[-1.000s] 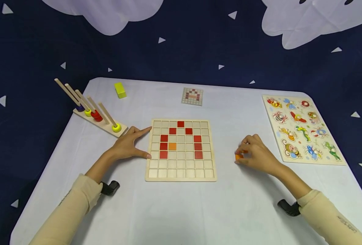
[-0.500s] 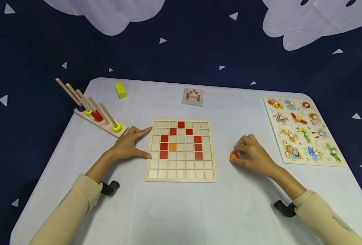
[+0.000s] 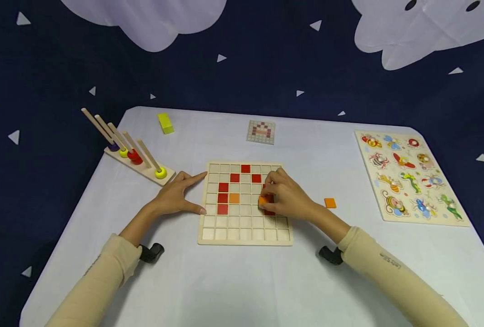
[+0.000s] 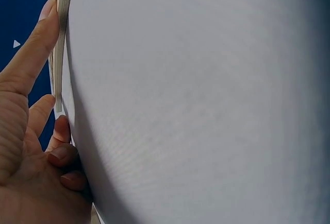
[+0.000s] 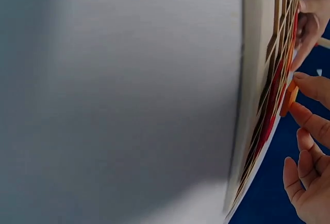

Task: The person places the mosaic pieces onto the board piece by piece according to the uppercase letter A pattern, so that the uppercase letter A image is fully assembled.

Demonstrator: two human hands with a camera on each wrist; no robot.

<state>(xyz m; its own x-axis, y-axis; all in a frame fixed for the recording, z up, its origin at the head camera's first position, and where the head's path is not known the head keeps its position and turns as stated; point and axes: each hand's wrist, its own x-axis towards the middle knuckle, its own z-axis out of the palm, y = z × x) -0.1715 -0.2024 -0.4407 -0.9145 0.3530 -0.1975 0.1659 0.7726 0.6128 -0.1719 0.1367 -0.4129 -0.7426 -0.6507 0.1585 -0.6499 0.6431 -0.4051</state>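
Observation:
In the head view, a wooden grid board (image 3: pixel 246 238) carries several red tiles (image 3: pixel 245 169) and one orange tile in its left half. My right hand (image 3: pixel 288 195) is over the board's right half, pinching another orange tile (image 5: pixel 290 99) between thumb and index finger, with its other fingers loosely bent in the right wrist view. It partly covers the red tiles on that side. My left hand (image 3: pixel 176 195) touches the board's left edge with thumb and index finger stretched apart; its remaining fingers are bent in the left wrist view.
A loose orange tile (image 3: pixel 330 203) lies right of the board. Behind stand a small pattern card (image 3: pixel 261 132) and a yellow block (image 3: pixel 166 123). At left is a peg stand (image 3: pixel 143 168) with colored rings, at right an insect puzzle board (image 3: pixel 411 177).
My right hand has moved left from the table onto the board with an orange tile, and a loose orange tile now shows where it was. My left hand stays at the board's edge.

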